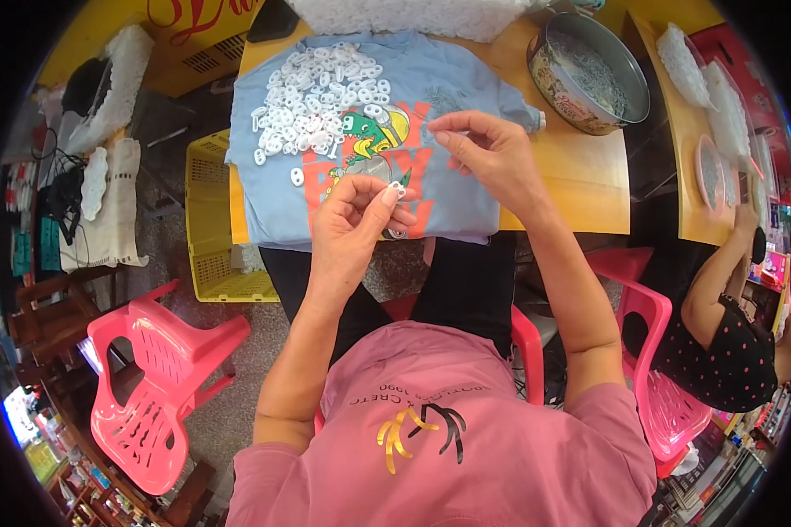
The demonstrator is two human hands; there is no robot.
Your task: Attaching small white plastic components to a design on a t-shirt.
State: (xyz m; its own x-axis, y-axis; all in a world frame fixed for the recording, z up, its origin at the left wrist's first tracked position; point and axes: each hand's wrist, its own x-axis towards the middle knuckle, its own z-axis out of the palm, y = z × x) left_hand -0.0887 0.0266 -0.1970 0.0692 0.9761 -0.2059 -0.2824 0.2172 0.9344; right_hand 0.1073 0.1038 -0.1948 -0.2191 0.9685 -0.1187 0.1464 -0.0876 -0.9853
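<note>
My left hand pinches a small white oval plastic piece with two holes between thumb and forefinger, just above the front of a blue T-shirt spread on the table. To its right, my right hand is raised over the shirt with thumb and forefinger brought together; whatever is between their tips is too small to make out. A heap of similar white plastic pieces covers the shirt's far left part, and one loose piece lies nearer. Beyond my right hand is a small scatter of thin metal parts.
A round tin holding many small metal parts stands at the right on the wooden table. Yellow crate and pink chair are at left. Another person sits at a table on the right.
</note>
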